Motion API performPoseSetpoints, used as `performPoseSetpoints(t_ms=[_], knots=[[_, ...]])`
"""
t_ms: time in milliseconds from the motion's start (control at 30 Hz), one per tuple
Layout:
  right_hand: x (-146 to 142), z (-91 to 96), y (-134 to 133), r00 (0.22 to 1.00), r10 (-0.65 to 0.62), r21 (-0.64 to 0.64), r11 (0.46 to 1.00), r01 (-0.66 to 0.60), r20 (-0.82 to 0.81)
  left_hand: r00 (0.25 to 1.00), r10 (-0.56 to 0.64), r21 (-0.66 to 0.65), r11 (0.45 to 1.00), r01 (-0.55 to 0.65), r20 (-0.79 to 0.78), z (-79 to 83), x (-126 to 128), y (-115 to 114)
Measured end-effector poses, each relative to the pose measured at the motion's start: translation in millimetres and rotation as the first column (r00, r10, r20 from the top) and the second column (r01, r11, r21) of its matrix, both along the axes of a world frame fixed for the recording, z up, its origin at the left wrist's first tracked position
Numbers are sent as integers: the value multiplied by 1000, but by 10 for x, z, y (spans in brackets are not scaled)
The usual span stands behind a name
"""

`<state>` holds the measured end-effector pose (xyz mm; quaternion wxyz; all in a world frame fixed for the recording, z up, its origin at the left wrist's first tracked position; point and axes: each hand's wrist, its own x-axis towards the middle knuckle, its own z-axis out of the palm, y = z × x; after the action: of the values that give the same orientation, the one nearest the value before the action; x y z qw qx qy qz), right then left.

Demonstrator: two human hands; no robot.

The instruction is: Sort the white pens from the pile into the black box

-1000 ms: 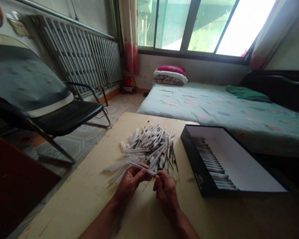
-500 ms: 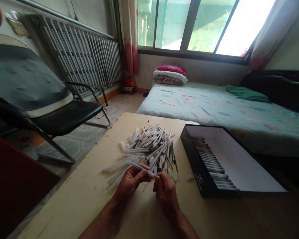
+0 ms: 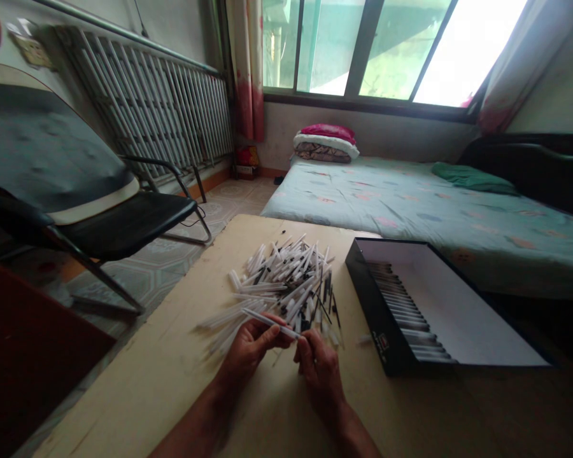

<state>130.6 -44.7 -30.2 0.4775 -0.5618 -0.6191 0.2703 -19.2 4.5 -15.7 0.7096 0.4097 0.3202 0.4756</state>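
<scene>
One slim plastic pen (image 3: 270,324) sits across both hands, held just above the desk at the near edge of a heap. The left hand (image 3: 251,346) has its fingers curled around the barrel, while the right hand (image 3: 319,375) seems to have its fingers pinched together on the pen's tip end, though that grip is hard to make out. A loose heap of pens (image 3: 286,286) lies beside the hands on the pale desk (image 3: 148,375). To the right, an open black box (image 3: 375,318) holds tidy rows of pens (image 3: 401,305). Beyond stand a black chair (image 3: 124,219) and a low bed (image 3: 391,203).
</scene>
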Motion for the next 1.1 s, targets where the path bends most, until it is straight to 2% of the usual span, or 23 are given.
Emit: performPoseSetpoints(t_ms=[167,267,367,433,467,500,533,600,667,700,767,833,933,1100], knots=[[-7,85,-11,998,20,140,990,-28,58,989,-32,95,994,46,-144,72,30,-48],[6,77,2,996,46,163,985,-59,80,978,-5,120,992,30,-207,103,64,-87],[58,35,30,990,-135,148,979,139,-37,961,114,142,987,-80,-250,145,45,-110],[106,10,54,942,-275,79,952,294,-193,908,226,210,965,-159,-351,206,-21,-114],[128,1,67,910,-314,32,942,335,-271,858,266,261,952,-161,-439,249,-68,-115],[148,-5,80,879,-334,-11,936,351,-340,779,269,313,945,-98,-566,297,-121,-118],[162,-9,92,850,-344,-42,933,357,-398,674,265,355,935,-5,-689,346,-177,-126],[176,-13,112,809,-348,-75,931,356,-473,419,293,389,907,164,-860,432,-282,-161],[173,-13,124,797,-340,-85,935,345,-499,191,315,359,894,270,-930,474,-360,-226],[169,-11,127,797,-337,-86,936,341,-501,102,316,332,893,304,-943,473,-386,-266],[160,-7,130,801,-333,-88,938,335,-498,-15,284,259,893,369,-959,430,-409,-351],[156,-2,131,802,-335,-97,938,332,-495,-47,262,221,887,406,-964,353,-395,-421],[157,1,136,800,-337,-109,938,328,-496,-15,297,263,865,427,-955,233,-322,-456],[155,-3,145,795,-340,-110,937,331,-502,-7,396,356,833,423,-918,154,-180,-331]])
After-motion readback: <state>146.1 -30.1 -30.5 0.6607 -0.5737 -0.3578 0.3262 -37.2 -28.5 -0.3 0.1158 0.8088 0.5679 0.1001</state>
